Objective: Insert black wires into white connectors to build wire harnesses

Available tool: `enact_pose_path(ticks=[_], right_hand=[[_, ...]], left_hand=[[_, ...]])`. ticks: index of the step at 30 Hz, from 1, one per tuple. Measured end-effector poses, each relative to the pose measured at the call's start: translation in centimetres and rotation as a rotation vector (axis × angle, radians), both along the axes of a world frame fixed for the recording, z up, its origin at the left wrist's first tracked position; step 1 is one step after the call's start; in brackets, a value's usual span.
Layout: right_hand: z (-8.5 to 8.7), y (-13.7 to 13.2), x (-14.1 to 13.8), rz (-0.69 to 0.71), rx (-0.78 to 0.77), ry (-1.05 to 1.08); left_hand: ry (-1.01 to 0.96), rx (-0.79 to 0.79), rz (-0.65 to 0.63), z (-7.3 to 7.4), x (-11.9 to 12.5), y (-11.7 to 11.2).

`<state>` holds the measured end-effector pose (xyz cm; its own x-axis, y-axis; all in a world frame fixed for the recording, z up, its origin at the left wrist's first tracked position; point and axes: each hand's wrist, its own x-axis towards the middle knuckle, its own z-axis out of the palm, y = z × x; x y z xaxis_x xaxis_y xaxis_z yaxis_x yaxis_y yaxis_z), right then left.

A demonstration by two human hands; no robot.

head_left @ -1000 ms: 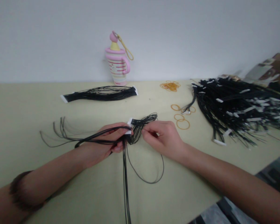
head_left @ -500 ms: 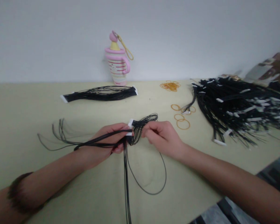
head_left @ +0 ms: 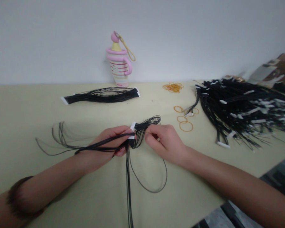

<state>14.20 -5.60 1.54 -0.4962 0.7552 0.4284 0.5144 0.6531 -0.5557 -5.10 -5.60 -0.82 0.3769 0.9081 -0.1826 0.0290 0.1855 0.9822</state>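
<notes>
My left hand (head_left: 110, 144) is closed around a bunch of thin black wires (head_left: 127, 177) with white connectors (head_left: 132, 128) at the gripped end. The wires trail left over my wrist and hang down toward me. My right hand (head_left: 165, 141) pinches one thin black wire beside the connectors; that wire drops into a loop (head_left: 154, 180) on the table. Both hands meet just above the pale yellow-green table (head_left: 26, 126).
A tied bundle of black wires (head_left: 102, 95) lies at the back left of centre, before a pink striped bottle (head_left: 120, 65). A big heap of black wires (head_left: 242, 107) fills the right side. Orange rubber bands (head_left: 185, 122) lie between; more rubber bands (head_left: 173, 87) sit behind.
My right hand shifted slightly near the connectors and the hanging wire loop changed shape a little. The loose wire ends at the left swung slightly. My left hand stayed in place.
</notes>
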Motion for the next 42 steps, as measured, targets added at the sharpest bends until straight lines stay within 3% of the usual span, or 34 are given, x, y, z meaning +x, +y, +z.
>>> enact_pose_path(ticks=[9,16,20,25,30,34,39,42], right_hand=[[-0.3,-0.3,0.1,-0.014,0.270,-0.087],[0.0,-0.3,0.1,-0.015,0.256,-0.185],[-0.1,-0.3,0.1,-0.035,0.347,-0.267],[-0.2,-0.2,0.0,-0.040,0.406,-0.274],[-0.5,-0.3,0.0,-0.032,0.394,-0.260],[-0.4,-0.3,0.0,-0.005,0.266,-0.181],[-0.2,0.8,0.5,0.152,-0.198,0.114],[-0.1,1.5,0.8,0.225,-0.396,0.220]], left_hand=[[0.033,0.008,-0.020,0.2,0.0,0.0],[0.031,0.022,-0.042,-0.3,0.0,0.2],[0.041,0.043,-0.062,-0.6,-0.2,0.4],[0.089,0.042,-0.139,0.1,-0.2,0.2],[0.089,0.034,-0.138,0.5,-0.1,0.0],[0.055,0.017,-0.075,0.6,0.2,-0.1],[-0.068,-0.064,0.018,1.2,0.3,-0.3],[-0.121,-0.132,0.093,2.1,0.0,-0.2]])
